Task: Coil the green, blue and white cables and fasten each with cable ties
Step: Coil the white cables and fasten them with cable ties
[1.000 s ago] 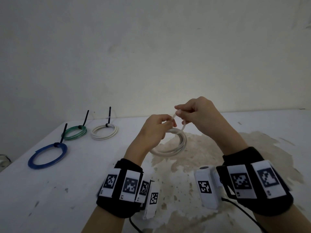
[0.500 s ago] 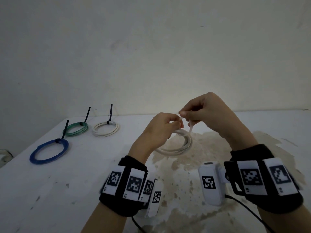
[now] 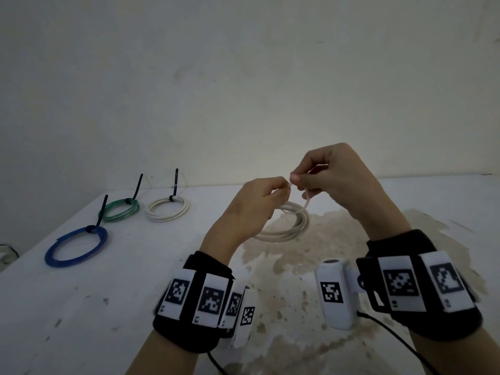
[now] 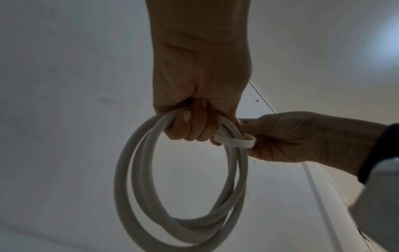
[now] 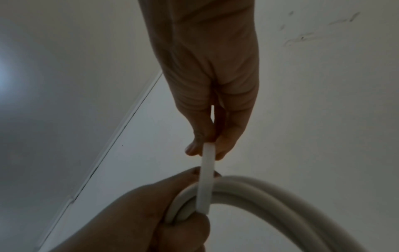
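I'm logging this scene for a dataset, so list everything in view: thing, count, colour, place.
blue coil: one, blue, table's near left, black tie.
green coil: one, green, behind the blue coil, black tie.
tied white coil: one, white, right of the green coil, black tie.
held white coil: one, white, above the table centre.
white cable tie: one, white, looped round the held white coil.
table: one, white, stained at centre.
wall: one, whitish, behind.
wrist bands: two, black with marker tags.
left hand: grips the held white coil.
right hand: pinches the white cable tie.

Left hand (image 3: 257,201) hides white coil's (image 3: 292,226) top; tie (image 5: 206,179) ends unseen.
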